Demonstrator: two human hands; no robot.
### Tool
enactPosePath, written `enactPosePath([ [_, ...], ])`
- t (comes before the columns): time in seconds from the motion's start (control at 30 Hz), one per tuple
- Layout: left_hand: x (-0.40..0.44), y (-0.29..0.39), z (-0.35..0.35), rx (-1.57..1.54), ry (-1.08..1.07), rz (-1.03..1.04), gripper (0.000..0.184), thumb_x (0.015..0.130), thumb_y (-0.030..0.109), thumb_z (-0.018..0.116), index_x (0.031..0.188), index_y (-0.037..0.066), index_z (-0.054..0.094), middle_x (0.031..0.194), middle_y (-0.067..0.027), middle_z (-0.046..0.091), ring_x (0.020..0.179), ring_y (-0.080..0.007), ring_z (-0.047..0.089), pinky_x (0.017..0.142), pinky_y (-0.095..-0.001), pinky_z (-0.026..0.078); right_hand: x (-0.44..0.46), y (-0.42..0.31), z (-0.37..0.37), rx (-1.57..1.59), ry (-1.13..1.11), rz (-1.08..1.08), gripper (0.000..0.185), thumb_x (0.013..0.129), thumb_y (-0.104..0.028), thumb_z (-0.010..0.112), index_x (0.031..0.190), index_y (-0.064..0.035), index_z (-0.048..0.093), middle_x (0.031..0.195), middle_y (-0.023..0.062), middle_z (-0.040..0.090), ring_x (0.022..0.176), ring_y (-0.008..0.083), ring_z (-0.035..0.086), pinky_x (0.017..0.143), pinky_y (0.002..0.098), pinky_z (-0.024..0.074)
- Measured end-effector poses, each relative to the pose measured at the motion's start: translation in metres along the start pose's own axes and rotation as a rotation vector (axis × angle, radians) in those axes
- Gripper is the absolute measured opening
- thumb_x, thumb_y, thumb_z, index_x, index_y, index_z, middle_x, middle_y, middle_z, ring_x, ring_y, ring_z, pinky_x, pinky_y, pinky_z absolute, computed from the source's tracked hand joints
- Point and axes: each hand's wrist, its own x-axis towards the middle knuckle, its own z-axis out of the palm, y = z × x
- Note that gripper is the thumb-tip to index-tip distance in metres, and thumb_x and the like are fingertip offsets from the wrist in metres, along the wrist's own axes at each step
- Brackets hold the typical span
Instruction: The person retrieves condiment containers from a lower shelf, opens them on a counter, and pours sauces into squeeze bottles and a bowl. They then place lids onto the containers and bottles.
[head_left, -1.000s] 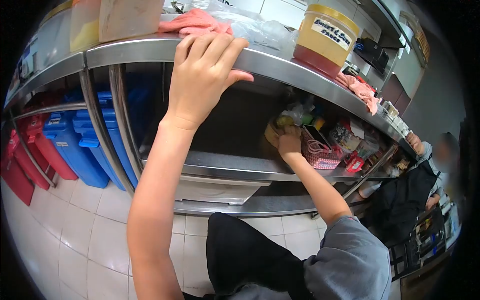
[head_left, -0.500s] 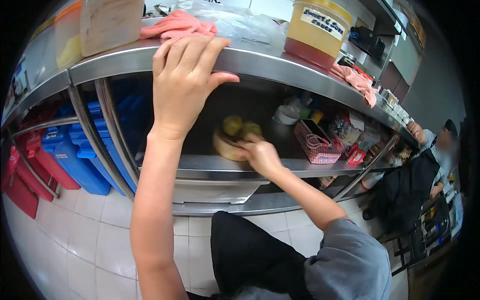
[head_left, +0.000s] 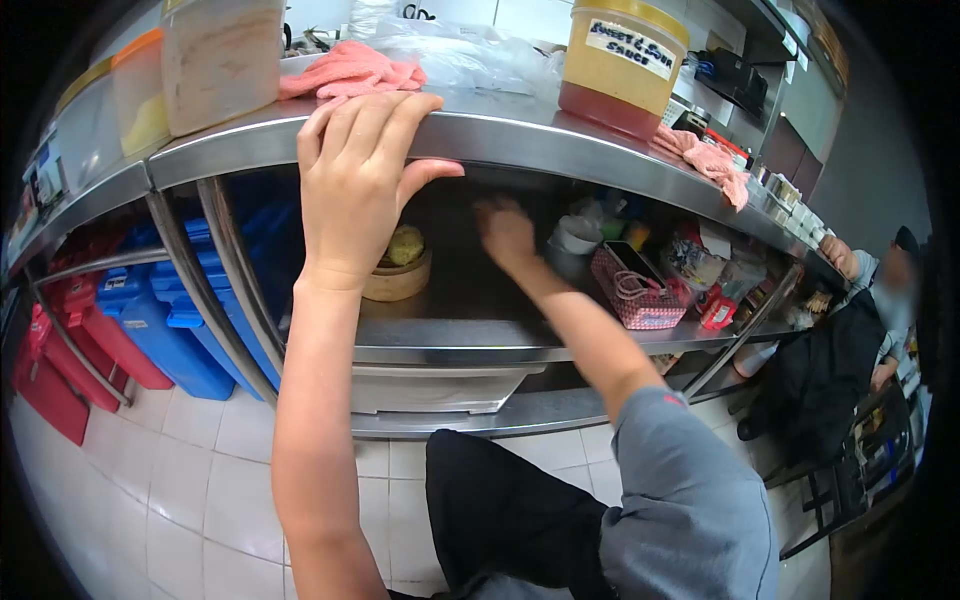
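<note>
My left hand [head_left: 355, 185] grips the front edge of the steel counter [head_left: 520, 132], fingers over the top and thumb along the front. Partly behind my left wrist, a small round steamer basket [head_left: 400, 282] of pale wood or bamboo sits on the shelf under the counter. Lumpy yellow-green food [head_left: 404, 246] shows in it. My right hand [head_left: 507, 235] reaches deep over that shelf, right of the basket and apart from it. Its fingers are dark and smeared by motion, so any hold is hidden.
A tub labelled sweet and sour sauce [head_left: 622, 70], pink cloths [head_left: 355, 72] and plastic bags top the counter. A pink checked basket [head_left: 640, 290] stands on the shelf at right. Blue bins [head_left: 165, 330] are at left. A person in a dark apron [head_left: 815, 370] is at far right.
The steamer basket now sits further left on the shelf, beside my left wrist. My right hand has left it and moved deeper under the counter. My left hand stays on the edge.
</note>
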Motion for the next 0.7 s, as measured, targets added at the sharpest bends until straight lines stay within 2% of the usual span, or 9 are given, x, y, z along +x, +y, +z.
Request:
enactPosePath([
  [0.03,0.000,0.000,0.000,-0.008,-0.004,-0.006,0.055,0.075,0.044,0.075,0.121,0.018,0.065,0.114,0.0021,0.066,0.109,-0.0197,0.057,0.101,-0.0374,0.037,0.006,0.057,0.029,-0.293,-0.262,-0.047,0.024,0.090,-0.021,0.061,0.109,-0.0142,0.073,0.124,0.0126,0.065,0.115,0.0367,0.059,0.092,0.0499,0.0511],
  [0.1,0.000,-0.001,0.000,-0.030,-0.010,-0.026,0.055,0.075,0.045,0.075,0.121,0.017,0.065,0.113,0.0016,0.066,0.110,-0.0207,0.057,0.101,-0.0378,0.036,0.001,0.118,0.038,-0.572,-0.566,0.003,0.036,0.085,-0.024,0.067,0.121,-0.0161,0.070,0.142,0.0120,0.053,0.135,0.0344,0.044,0.099,0.0511,0.0481],
  [0.17,-0.001,-0.002,0.004,-0.033,0.036,-0.024,0.053,0.073,0.044,0.076,0.118,0.018,0.065,0.112,0.0026,0.065,0.110,-0.0181,0.058,0.102,-0.0380,0.036,-0.011,0.173,0.054,-0.764,-0.779,-0.017,0.042,0.082,-0.020,0.071,0.123,-0.0150,0.069,0.146,0.0104,0.048,0.138,0.0323,0.039,0.100,0.0549,0.0454],
  [0.27,-0.002,-0.003,0.007,-0.027,0.055,-0.021,0.052,0.072,0.044,0.077,0.116,0.019,0.066,0.112,0.0030,0.065,0.109,-0.0176,0.058,0.103,-0.0382,0.036,-0.011,0.172,0.034,-0.671,-0.838,0.122,0.044,0.081,-0.017,0.072,0.125,-0.0141,0.069,0.147,0.0087,0.047,0.137,0.0340,0.041,0.101,0.0535,0.0459],
  [0.37,-0.002,-0.002,0.003,-0.017,0.008,-0.024,0.056,0.074,0.045,0.075,0.120,0.016,0.066,0.117,-0.0005,0.067,0.112,-0.0222,0.059,0.103,-0.0379,0.036,-0.014,0.187,0.044,-0.619,-0.753,0.115,0.042,0.083,-0.023,0.072,0.123,-0.0116,0.069,0.140,0.0113,0.054,0.131,0.0341,0.049,0.101,0.0511,0.0470],
  [0.47,-0.002,-0.002,0.004,-0.025,0.012,-0.025,0.056,0.073,0.046,0.075,0.120,0.016,0.067,0.116,-0.0002,0.067,0.112,-0.0219,0.059,0.103,-0.0379,0.036,0.004,0.159,-0.013,-0.329,-0.740,0.183,0.041,0.087,-0.027,0.068,0.123,-0.0097,0.068,0.125,0.0147,0.063,0.122,0.0338,0.057,0.102,0.0480,0.0477],
  [0.57,-0.003,-0.004,0.007,-0.031,0.031,-0.020,0.057,0.072,0.047,0.075,0.119,0.015,0.068,0.115,0.0002,0.067,0.112,-0.0213,0.058,0.103,-0.0379,0.036,0.020,0.238,0.011,-0.588,-0.207,0.173,0.044,0.089,-0.034,0.065,0.125,-0.0093,0.066,0.120,0.0176,0.066,0.116,0.0342,0.061,0.104,0.0489,0.0454],
  [0.6,-0.003,-0.004,0.007,-0.033,0.036,-0.019,0.057,0.072,0.047,0.075,0.118,0.015,0.068,0.115,0.0003,0.067,0.112,-0.0211,0.058,0.103,-0.0379,0.035,0.022,0.258,0.000,-0.622,-0.198,0.196,0.043,0.089,-0.034,0.065,0.124,-0.0096,0.066,0.119,0.0174,0.066,0.116,0.0342,0.061,0.104,0.0488,0.0454],
  [0.7,-0.004,-0.005,0.010,-0.036,0.058,-0.022,0.056,0.071,0.048,0.074,0.117,0.016,0.069,0.114,0.0012,0.067,0.110,-0.0201,0.058,0.104,-0.0377,0.035,0.023,0.294,-0.029,-0.580,-0.512,0.351,0.042,0.089,-0.034,0.065,0.124,-0.0105,0.066,0.119,0.0170,0.066,0.115,0.0343,0.061,0.104,0.0485,0.0455],
])
